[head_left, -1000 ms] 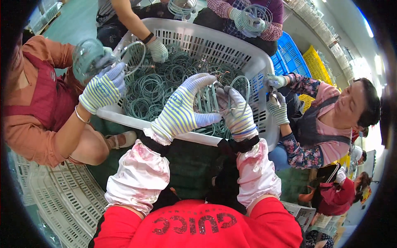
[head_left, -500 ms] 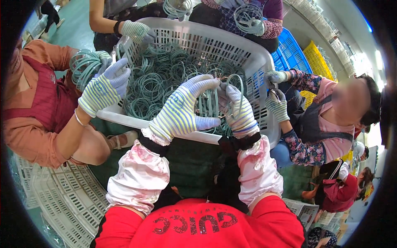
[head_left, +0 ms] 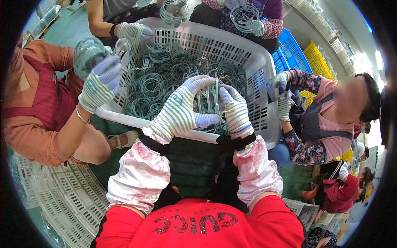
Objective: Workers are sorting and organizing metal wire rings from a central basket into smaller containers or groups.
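Observation:
My left hand [head_left: 178,107], in a striped knit glove, is closed round a small stack of pale green plastic rings [head_left: 211,101], seen nearly edge-on between thumb and fingers. My right hand [head_left: 235,110], gloved alike, has its fingers bent against the stack's right side, pinching at the outermost ring; its fingertips are partly hidden. Both hands are above the near side of a large white slatted basket [head_left: 138,120]. Heaped inside it are many similar rings [head_left: 151,84], some with small metal pieces among them.
Co-workers sit around the basket. The person at the left holds a ring bundle [head_left: 89,58], a gloved hand [head_left: 100,84] close to mine. Another gloved hand [head_left: 285,103] works by the right rim. Blue [head_left: 291,51] and yellow crates [head_left: 317,60] stand behind; white crates [head_left: 68,198] lie at lower left.
The ring that hung apart in my right hand now lies against the stack in my left. My right hand has shifted slightly left. The left neighbour's bundle has swung and blurred.

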Demonstrator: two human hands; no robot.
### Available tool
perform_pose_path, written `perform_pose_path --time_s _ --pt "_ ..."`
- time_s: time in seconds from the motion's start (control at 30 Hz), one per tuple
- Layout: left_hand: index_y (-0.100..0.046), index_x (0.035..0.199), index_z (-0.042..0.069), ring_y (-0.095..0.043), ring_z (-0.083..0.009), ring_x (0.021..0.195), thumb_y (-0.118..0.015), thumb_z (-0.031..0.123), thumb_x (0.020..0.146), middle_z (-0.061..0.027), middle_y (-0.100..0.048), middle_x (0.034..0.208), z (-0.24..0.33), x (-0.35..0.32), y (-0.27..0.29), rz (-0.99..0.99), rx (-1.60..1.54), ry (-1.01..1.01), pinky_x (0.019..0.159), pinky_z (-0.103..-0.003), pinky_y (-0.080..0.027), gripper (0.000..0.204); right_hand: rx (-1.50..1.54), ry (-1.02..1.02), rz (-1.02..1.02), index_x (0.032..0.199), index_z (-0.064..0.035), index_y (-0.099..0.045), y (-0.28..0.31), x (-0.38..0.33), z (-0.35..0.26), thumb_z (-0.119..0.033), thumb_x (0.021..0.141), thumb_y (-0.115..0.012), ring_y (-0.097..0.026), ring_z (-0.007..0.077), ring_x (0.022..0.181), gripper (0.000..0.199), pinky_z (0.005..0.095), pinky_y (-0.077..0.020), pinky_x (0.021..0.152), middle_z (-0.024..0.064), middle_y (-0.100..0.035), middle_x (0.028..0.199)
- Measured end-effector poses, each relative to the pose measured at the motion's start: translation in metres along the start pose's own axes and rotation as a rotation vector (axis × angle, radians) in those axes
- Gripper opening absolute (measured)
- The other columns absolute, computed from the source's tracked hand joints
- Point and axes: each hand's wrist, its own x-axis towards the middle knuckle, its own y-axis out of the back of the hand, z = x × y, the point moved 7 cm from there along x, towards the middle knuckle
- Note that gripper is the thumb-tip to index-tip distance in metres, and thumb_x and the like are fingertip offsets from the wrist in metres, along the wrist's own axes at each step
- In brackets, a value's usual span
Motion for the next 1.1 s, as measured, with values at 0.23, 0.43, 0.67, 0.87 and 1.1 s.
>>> perform_pose_path --time_s 0.23,0.43,0.67,0.87,1.1 --pt "-0.054 0.135 0.005 -0.054 -0.0253 0.124 -0.091 0.026 0.066 -0.0129 -0.055 0.131 -0.017 -0.005 -0.004 -0.021 -0.308 0.225 0.107 -0.036 -0.043 0.081 0.146 -0.224 -0.108 0.118 -0.0025 -0.061 0.009 0.003 0.021 -0.022 0.102 -0.057 -0.07 0.0184 0.088 0.026 0.0331 -0.0575 0.08 0.0086 -0.07 0.101" --pt "-0.053 0.136 0.004 -0.056 -0.0228 0.121 -0.092 0.025 0.066 -0.012 -0.057 0.13 -0.017 -0.005 -0.003 -0.035 -0.214 0.215 0.104 -0.035 -0.045 0.083 0.142 -0.254 -0.088 0.12 -0.0061 -0.062 0.011 0.003 0.029 -0.028 0.101 -0.059 -0.069 0.0161 0.087 0.029 0.0311 -0.0565 0.075 0.0051 -0.071 0.099" --pt "-0.046 0.143 0.006 -0.06 -0.0162 0.111 -0.089 0.02 0.073 -0.0057 -0.06 0.125 -0.027 -0.006 -0.003 0.014 -0.515 0.356 0.098 -0.032 -0.05 0.084 0.089 -0.19 -0.125 0.128 -0.0042 -0.057 0.016 0.008 0.013 -0.05 0.101 -0.052 -0.067 0.0252 0.102 0.053 0.0396 -0.0552 0.087 0.013 -0.066 0.117" --pt "-0.043 0.143 0.005 -0.062 -0.0124 0.099 -0.086 0.019 0.077 -0.0066 -0.06 0.119 -0.04 -0.009 0.004 0.095 -0.729 0.513 0.083 -0.028 -0.054 0.08 0.244 -0.104 -0.155 0.129 -0.0017 -0.056 0.009 0.009 0.002 -0.066 0.094 -0.049 -0.064 0.0254 0.105 0.073 0.0409 -0.0509 0.094 0.0131 -0.065 0.12" --pt "-0.046 0.14 0.003 -0.065 -0.0192 0.104 -0.078 0.017 0.085 -0.0082 -0.063 0.116 -0.056 -0.008 0.014 0.319 -1.093 0.543 0.092 -0.033 -0.055 0.065 0.319 -0.053 -0.512 0.135 -0.0011 -0.055 -0.014 0.021 -0.001 -0.044 0.095 -0.065 -0.06 0.0186 0.111 0.06 0.0345 -0.0463 0.099 0.0071 -0.063 0.123"
